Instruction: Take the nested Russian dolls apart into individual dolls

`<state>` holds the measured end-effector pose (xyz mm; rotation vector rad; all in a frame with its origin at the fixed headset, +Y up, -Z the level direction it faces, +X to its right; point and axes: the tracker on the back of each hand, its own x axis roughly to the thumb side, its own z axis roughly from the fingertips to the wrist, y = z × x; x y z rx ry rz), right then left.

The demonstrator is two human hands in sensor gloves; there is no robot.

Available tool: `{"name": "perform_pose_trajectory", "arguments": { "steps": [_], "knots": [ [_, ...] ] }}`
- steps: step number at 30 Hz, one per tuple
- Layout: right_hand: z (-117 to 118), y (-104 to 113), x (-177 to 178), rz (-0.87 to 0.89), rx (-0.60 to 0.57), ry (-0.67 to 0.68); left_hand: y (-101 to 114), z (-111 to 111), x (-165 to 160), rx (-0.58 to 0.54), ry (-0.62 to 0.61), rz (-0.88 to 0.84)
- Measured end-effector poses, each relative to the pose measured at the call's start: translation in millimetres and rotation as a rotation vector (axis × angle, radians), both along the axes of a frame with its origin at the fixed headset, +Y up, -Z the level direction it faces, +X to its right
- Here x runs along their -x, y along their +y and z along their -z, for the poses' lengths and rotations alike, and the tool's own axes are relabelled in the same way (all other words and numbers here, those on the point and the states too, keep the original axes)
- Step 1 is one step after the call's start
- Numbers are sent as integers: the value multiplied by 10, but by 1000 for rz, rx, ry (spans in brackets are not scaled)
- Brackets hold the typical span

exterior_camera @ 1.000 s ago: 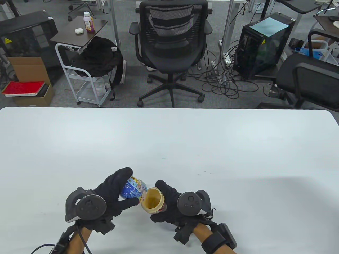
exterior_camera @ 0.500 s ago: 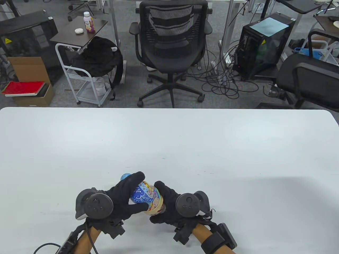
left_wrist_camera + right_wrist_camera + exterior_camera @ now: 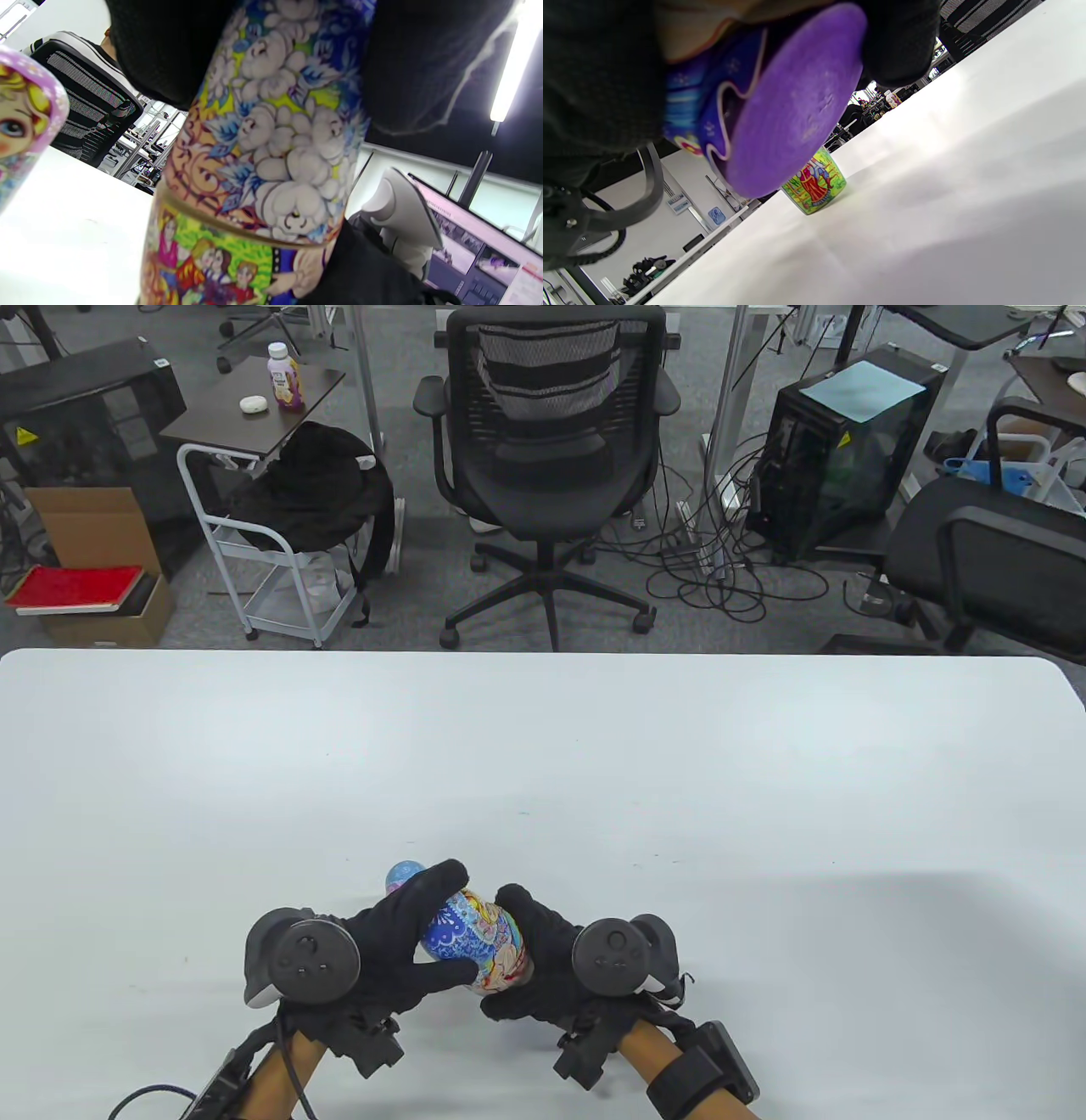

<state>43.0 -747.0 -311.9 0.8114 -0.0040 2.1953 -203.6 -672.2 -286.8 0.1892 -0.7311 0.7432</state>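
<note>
Bright overhead light, table glare, blurred wrist close-ups

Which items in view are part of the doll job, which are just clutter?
Job:
- large doll, held by left hand and right hand
- smaller doll standing on the table behind the hands

Clutter, beyond the table:
- office chair
- bottle
- cardboard box
- PC tower

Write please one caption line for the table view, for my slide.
Two gloved hands, left hand and right hand, hold a painted nesting doll above the white table.
</note>
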Motion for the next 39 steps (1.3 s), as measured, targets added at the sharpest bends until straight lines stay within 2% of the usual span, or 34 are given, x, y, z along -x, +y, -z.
{"name": "perform_pose_trajectory", "arguments": {
  "steps": [2, 5, 12, 15, 17, 23, 29, 31, 35, 39],
  "knots": [
    [8, 0, -15, 35, 24, 12, 3, 18, 9, 30, -8, -27],
    [1, 0, -19, 3, -1, 23, 12, 48, -10, 42, -25, 15],
    [-9, 18, -3, -13, -5, 25, 25, 30, -52, 26, -27, 47],
    [-17, 24, 4, -27, -11, 17, 36, 2, -56, -11, -18, 57],
    [-18, 52, 21, -7, 14, 19, 66, -36, -37, -80, 0, 5],
    [-53, 99, 33, 66, 12, 43, 187, -94, 37, -149, 32, -73],
    [-53, 170, -15, 105, 20, 58, 395, -159, 186, -215, 70, -151],
    [-36, 186, -68, 105, 8, 50, 493, -182, 282, -235, 97, -161],
    [16, 200, -179, 101, -6, 6, 667, -251, 556, -329, 252, -178],
    [52, 172, -239, 73, -26, -50, 762, -232, 813, -367, 428, -74]
  ]
}}
